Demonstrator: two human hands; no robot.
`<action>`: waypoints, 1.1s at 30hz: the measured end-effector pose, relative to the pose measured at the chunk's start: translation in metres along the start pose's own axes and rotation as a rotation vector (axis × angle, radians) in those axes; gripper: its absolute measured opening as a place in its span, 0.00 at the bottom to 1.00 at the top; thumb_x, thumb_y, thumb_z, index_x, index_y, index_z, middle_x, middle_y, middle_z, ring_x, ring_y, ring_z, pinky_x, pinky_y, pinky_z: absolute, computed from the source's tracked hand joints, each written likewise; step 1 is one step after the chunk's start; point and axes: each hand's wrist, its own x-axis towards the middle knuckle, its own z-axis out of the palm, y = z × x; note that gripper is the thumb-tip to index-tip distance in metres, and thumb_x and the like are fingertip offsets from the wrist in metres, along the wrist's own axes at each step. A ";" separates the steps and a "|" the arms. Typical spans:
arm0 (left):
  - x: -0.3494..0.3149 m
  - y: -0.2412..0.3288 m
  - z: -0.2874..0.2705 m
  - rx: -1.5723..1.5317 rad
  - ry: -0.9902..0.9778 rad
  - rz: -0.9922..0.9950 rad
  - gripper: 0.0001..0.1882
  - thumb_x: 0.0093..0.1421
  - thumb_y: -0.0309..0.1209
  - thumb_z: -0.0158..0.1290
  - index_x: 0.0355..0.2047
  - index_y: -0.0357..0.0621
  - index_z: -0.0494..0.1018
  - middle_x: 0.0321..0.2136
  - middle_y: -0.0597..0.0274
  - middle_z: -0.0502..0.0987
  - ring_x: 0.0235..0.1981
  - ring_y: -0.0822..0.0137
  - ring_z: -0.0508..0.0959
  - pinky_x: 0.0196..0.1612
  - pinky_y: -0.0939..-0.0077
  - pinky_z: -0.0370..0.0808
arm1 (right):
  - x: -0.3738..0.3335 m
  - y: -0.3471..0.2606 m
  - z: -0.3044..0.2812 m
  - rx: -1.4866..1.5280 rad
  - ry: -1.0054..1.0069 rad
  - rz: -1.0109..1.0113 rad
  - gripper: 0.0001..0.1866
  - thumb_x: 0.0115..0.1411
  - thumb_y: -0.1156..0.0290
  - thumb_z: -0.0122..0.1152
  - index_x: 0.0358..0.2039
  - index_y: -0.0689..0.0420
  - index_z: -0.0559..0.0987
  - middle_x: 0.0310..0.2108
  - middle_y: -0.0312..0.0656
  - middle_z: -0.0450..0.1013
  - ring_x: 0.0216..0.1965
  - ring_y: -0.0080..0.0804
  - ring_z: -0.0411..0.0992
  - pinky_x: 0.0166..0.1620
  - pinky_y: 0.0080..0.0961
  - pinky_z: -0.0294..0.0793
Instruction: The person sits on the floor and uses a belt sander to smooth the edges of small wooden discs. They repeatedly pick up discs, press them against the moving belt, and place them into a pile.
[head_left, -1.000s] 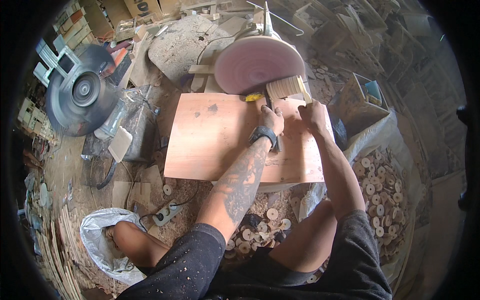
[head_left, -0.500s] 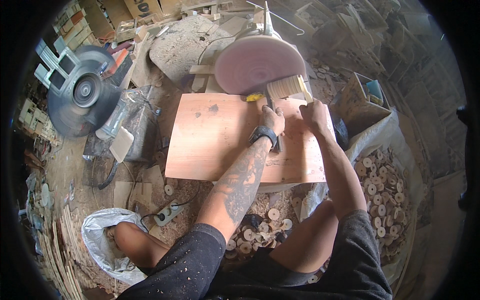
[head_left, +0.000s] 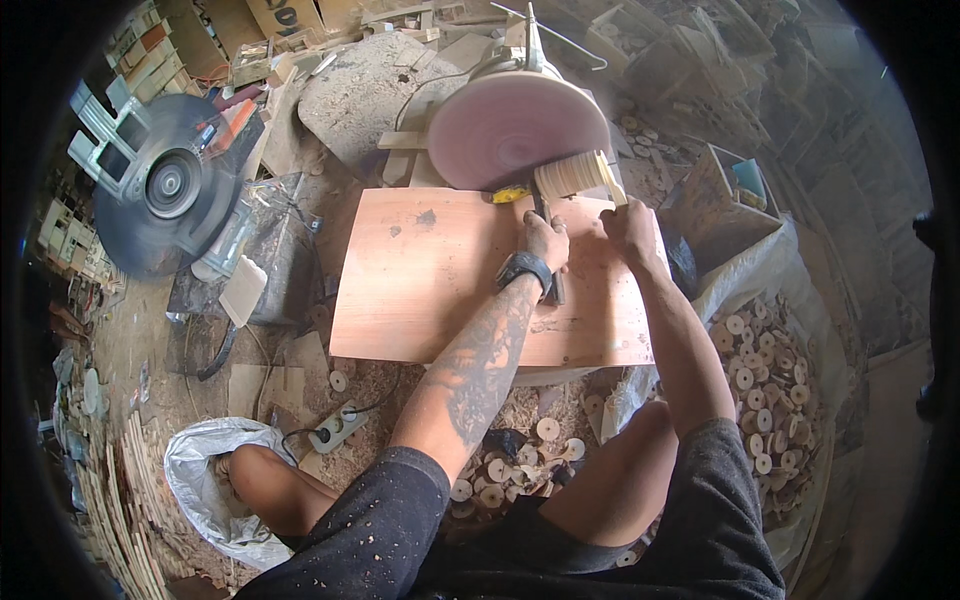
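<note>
Sawdust and offcuts cover the workshop floor all round a low plywood board (head_left: 440,280) that serves as the work surface, a little above the middle of the view. At twelve o'clock from the board stands a pink sanding disc (head_left: 515,125), its flat face turned toward the person. Against the disc's lower right edge, at about five o'clock on it, is a stack of thin wooden discs (head_left: 572,174), packed face to face into a short roll. The roll's long axis runs left to right with a slight tilt, its right end lying a little lower, so the rims of the discs meet the sanding face.

The left hand (head_left: 545,240) sits on the board just below the roll's left end, wrist strapped with a dark band; its fingers are curled together toward the roll, though I cannot tell exactly how they pinch it. The right hand (head_left: 630,222) lies at the roll's right end, fingers closed against it.

At nine o'clock from the board a grey circular saw blade (head_left: 165,190) stands among clutter. At four o'clock a white sack (head_left: 770,360) holds many loose wooden rounds. A white power strip (head_left: 338,428) lies at seven o'clock.
</note>
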 end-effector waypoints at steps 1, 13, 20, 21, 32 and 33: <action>0.000 0.000 0.000 -0.002 -0.002 0.000 0.22 0.65 0.37 0.48 0.43 0.25 0.59 0.20 0.49 0.75 0.10 0.60 0.76 0.13 0.69 0.74 | 0.000 -0.001 0.000 0.004 0.004 -0.005 0.15 0.48 0.66 0.60 0.29 0.66 0.79 0.25 0.60 0.75 0.30 0.54 0.77 0.35 0.43 0.74; 0.004 -0.002 -0.001 -0.029 -0.022 0.003 0.22 0.65 0.37 0.48 0.42 0.25 0.58 0.21 0.47 0.75 0.12 0.59 0.77 0.11 0.69 0.74 | 0.003 0.004 0.004 0.018 0.038 -0.010 0.14 0.48 0.66 0.63 0.29 0.65 0.80 0.25 0.60 0.75 0.30 0.54 0.77 0.35 0.44 0.74; 0.002 0.001 -0.002 -0.050 -0.038 -0.004 0.20 0.65 0.36 0.48 0.41 0.26 0.59 0.21 0.48 0.75 0.11 0.60 0.76 0.11 0.68 0.75 | 0.001 0.001 -0.001 0.008 0.037 -0.016 0.13 0.50 0.69 0.59 0.31 0.67 0.79 0.26 0.61 0.75 0.32 0.57 0.76 0.37 0.46 0.73; 0.002 0.001 -0.002 -0.057 -0.044 -0.011 0.20 0.65 0.35 0.48 0.41 0.25 0.59 0.20 0.49 0.74 0.10 0.61 0.75 0.12 0.68 0.74 | 0.001 0.000 -0.002 0.017 0.024 -0.012 0.13 0.50 0.70 0.57 0.32 0.67 0.79 0.27 0.63 0.75 0.33 0.59 0.75 0.38 0.47 0.73; 0.007 -0.003 -0.001 -0.061 -0.055 -0.005 0.20 0.65 0.36 0.48 0.40 0.28 0.59 0.20 0.51 0.74 0.12 0.62 0.76 0.12 0.67 0.76 | 0.005 -0.002 0.004 -0.020 0.035 -0.011 0.13 0.48 0.68 0.58 0.29 0.66 0.79 0.26 0.61 0.75 0.30 0.57 0.76 0.37 0.46 0.73; 0.007 -0.004 -0.001 -0.054 -0.059 -0.006 0.20 0.65 0.36 0.48 0.41 0.27 0.59 0.20 0.52 0.74 0.12 0.63 0.76 0.12 0.67 0.76 | 0.005 -0.002 0.005 -0.022 0.031 -0.008 0.14 0.48 0.67 0.58 0.29 0.66 0.79 0.26 0.61 0.75 0.31 0.57 0.76 0.37 0.46 0.73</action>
